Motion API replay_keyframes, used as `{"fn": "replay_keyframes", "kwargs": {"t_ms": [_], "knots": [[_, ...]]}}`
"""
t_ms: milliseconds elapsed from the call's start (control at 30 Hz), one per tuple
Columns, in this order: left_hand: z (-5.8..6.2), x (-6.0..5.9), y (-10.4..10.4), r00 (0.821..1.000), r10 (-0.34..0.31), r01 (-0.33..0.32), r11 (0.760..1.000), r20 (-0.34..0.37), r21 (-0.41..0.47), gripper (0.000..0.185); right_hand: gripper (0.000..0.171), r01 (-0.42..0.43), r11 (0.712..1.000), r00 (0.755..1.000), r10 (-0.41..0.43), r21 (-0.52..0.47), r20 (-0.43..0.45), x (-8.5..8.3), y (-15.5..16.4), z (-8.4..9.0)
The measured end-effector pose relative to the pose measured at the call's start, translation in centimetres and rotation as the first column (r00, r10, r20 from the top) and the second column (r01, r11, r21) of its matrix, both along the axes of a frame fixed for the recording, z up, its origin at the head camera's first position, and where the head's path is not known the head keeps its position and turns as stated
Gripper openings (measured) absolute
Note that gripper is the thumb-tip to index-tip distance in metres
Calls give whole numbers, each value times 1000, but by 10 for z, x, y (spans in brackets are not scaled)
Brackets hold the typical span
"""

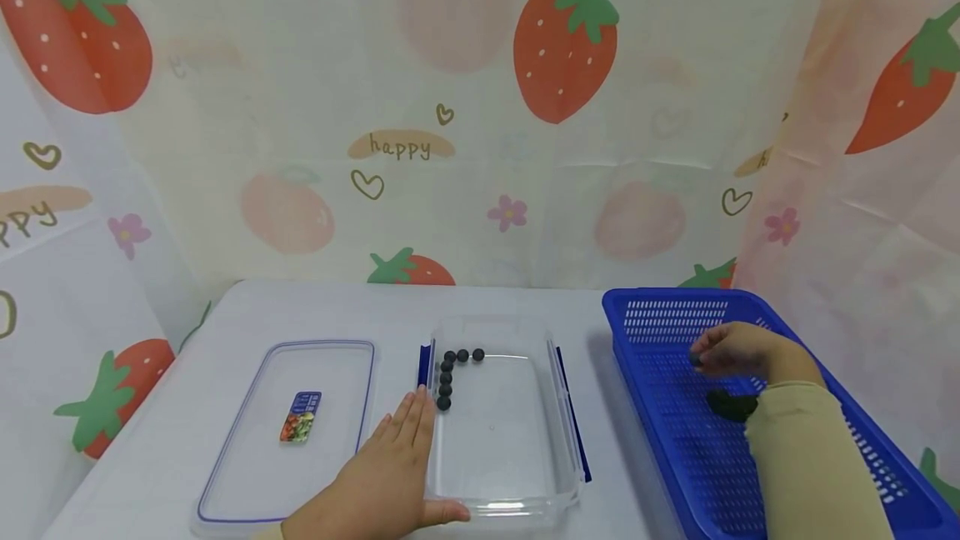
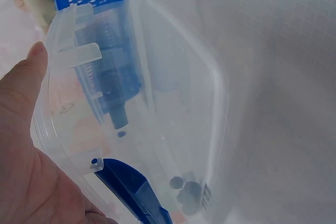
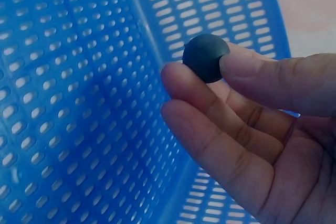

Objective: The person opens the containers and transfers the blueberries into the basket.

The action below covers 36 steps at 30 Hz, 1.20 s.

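Dark ball pinched at a blue basket; clear container touched by the left hand

In the head view, a white table was shown before a strawberry-printed cloth. A blue-rimmed lid with a small printed label was laid at the left, the container was set in the middle, and the basket was placed at the right. Seven dark balls were lined around the container's far-left corner in a bent row. The left hand was rested along the left wall, fingers straight, thumb spread, nothing gripped. In the basket, a dark green object was partly covered by a pale sleeve.

In the right wrist view, what was barely seen from the head was made plain: the single ball was held by the right hand between thumb and fingertips, the other fingers loosely bent. Its height above the basket's floor could not be told.

In the left wrist view, a blue latch was shown close up, and the lined-up balls were seen only as blurred shapes through clear plastic.
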<state>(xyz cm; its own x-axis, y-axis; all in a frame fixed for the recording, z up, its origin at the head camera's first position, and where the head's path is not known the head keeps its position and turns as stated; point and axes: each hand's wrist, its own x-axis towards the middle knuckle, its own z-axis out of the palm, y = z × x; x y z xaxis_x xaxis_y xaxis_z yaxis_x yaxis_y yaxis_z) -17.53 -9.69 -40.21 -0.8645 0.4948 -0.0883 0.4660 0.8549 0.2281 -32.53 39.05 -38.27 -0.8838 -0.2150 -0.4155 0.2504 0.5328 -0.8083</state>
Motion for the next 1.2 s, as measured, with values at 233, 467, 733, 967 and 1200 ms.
{"fn": "replay_keyframes", "kwargs": {"t_ms": [233,467,733,967,1200], "knots": [[0,0,0,1000,7,-7,1000,3,-5,119,22,41,995,998,-44,91,36,5,4,-3],[1,1,0,1000,11,-11,1000,12,5,122,28,52,991,998,-56,125,29,6,8,-2],[0,0,0,1000,9,-9,1000,-2,-9,122,31,69,995,997,-70,72,14,3,12,-1],[1,1,0,1000,5,-5,1000,0,-14,121,29,31,999,999,-32,-38,-21,-2,14,7],[3,1,0,1000,0,0,1000,-8,-18,120,30,-15,997,998,10,-73,-60,-4,3,23]]}}
